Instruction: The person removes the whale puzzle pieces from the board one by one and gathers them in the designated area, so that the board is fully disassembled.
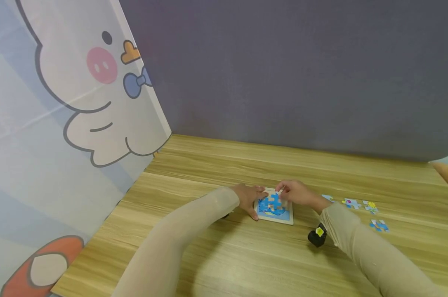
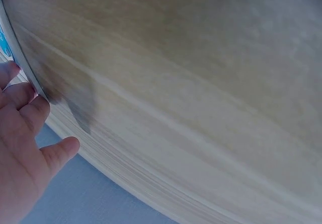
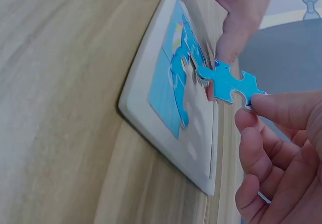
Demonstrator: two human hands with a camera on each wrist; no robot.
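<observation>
A square jigsaw puzzle board (image 1: 276, 221) with a pale frame lies on the table, partly filled with blue pieces. My right hand (image 1: 298, 193) pinches a blue puzzle piece (image 3: 229, 83) between thumb and forefinger. In the right wrist view the piece is tilted over the board, its knob close to the filled pieces beside a bare part of the tray. At the board's left side rests my left hand (image 1: 246, 198), thumb at the near corner and fingers spread along the edge. The left wrist view shows its little finger (image 2: 61, 151) standing out from the board.
Several loose puzzle pieces (image 1: 352, 203) lie right of the board, beyond my right forearm. A pair of blue-and-white pieces (image 1: 379, 225) sits nearer. A black wrist device (image 1: 317, 236) hangs at my right cuff. A dark grey panel (image 1: 283, 82) stands along the table's back edge.
</observation>
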